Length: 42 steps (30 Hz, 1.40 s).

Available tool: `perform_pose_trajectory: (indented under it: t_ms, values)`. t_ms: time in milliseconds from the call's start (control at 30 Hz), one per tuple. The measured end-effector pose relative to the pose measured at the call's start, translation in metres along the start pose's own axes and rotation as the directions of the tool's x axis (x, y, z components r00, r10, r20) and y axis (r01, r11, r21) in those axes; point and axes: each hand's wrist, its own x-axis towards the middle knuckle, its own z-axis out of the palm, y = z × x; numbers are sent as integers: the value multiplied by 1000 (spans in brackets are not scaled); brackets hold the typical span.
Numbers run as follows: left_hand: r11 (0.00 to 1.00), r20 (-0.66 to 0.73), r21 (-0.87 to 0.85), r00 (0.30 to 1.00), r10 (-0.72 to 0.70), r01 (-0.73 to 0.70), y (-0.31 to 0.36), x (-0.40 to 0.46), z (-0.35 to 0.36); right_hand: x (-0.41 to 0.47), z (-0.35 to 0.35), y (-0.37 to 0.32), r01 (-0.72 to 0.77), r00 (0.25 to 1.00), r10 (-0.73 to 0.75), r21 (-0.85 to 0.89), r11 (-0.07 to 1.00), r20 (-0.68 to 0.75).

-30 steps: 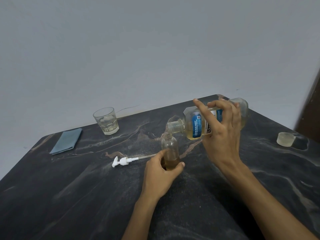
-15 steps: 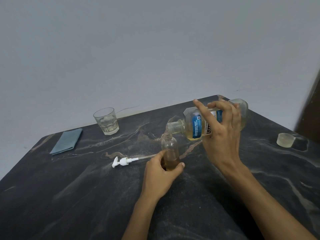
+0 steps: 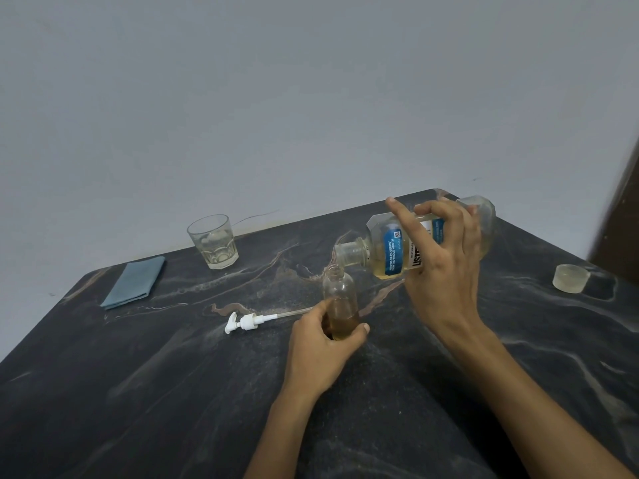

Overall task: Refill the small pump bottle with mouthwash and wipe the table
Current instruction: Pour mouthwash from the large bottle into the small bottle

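left hand [image 3: 320, 350] grips small bottle [image 3: 340, 302] | right hand [image 3: 446, 271] tilts mouthwash bottle [image 3: 394, 250] (stream indistinct)

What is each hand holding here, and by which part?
The left hand grips the small bottle around its lower body. The right hand grips the tipped mouthwash bottle around its middle.

Home: marble-look table [image 3: 138, 392], drinking glass [image 3: 213, 242]

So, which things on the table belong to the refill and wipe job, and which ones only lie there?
For the job: small bottle, mouthwash bottle, pump head, blue cloth, bottle cap.
Only lying there: drinking glass.
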Motion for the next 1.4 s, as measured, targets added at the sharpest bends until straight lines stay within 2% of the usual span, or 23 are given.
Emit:
perform_pose_trajectory:
  t_ms: [1400]
  values:
    - [1000, 8, 0, 1000, -12, 12, -3, 1, 0, -1, 2, 1, 9, 1000, -9, 5, 1000, -4]
